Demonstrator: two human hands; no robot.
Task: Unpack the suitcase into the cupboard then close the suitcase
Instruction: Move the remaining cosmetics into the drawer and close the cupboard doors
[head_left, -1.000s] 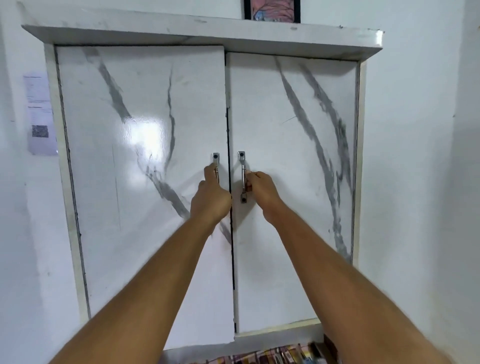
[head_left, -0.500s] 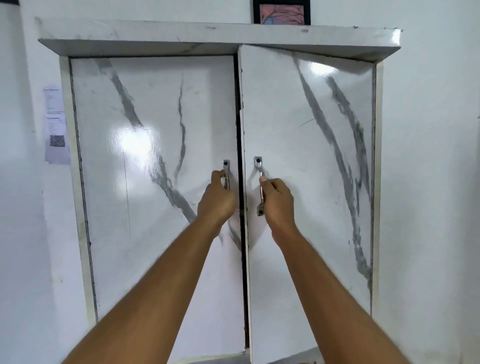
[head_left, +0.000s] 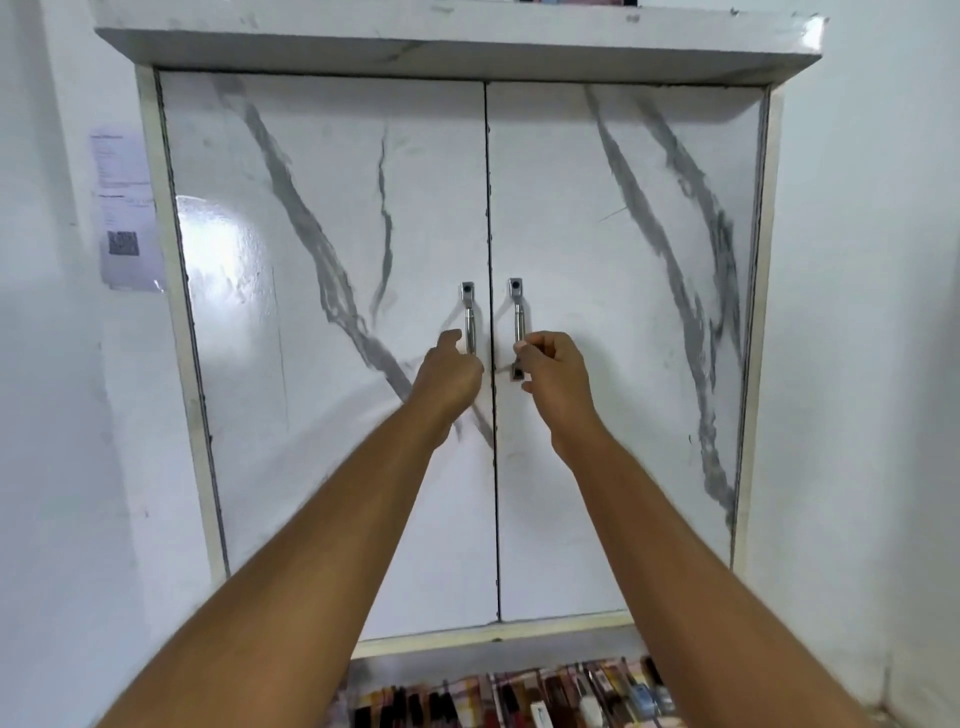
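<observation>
The cupboard (head_left: 332, 415) is set in the wall, with two white marble-patterned doors that lie flush and shut. My left hand (head_left: 451, 375) is curled round the lower part of the left door handle (head_left: 469, 317), thumb pointing up. My right hand (head_left: 555, 375) grips the right door handle (head_left: 517, 314) near its lower end, fingers hooked behind the bar. The suitcase is out of view.
A stone ledge (head_left: 457, 47) juts out above the doors. A paper notice with a QR code (head_left: 127, 208) is stuck on the wall to the left. Below the cupboard lies a striped, multicoloured cloth (head_left: 509, 696). White walls stand on both sides.
Half a second ago the right door stood slightly ajar; now it lies flush with the left one. Both hands stay at the handles, and my view has dropped a little.
</observation>
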